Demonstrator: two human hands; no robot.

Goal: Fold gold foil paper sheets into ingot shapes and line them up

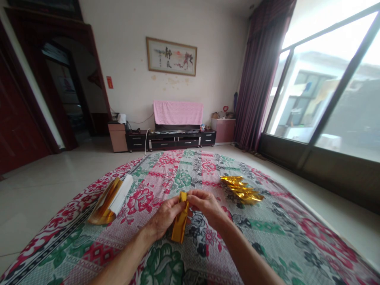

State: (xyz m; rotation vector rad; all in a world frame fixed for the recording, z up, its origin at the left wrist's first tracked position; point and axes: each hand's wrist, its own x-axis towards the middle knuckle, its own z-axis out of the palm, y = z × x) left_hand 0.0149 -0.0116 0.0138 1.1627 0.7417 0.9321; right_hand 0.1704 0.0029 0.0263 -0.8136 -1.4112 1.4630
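My left hand and my right hand meet over a flowered blanket. Both pinch the top end of a folded strip of gold foil paper, which hangs down between them toward me. The fingers of each hand are closed on the strip. A stack of gold and white paper sheets lies to the left on the blanket. To the right rests a small heap of folded gold paper pieces.
The blanket covers the tiled floor. A low black TV cabinet with a pink cloth stands by the far wall. Large windows and a purple curtain fill the right side. A dark doorway is at left.
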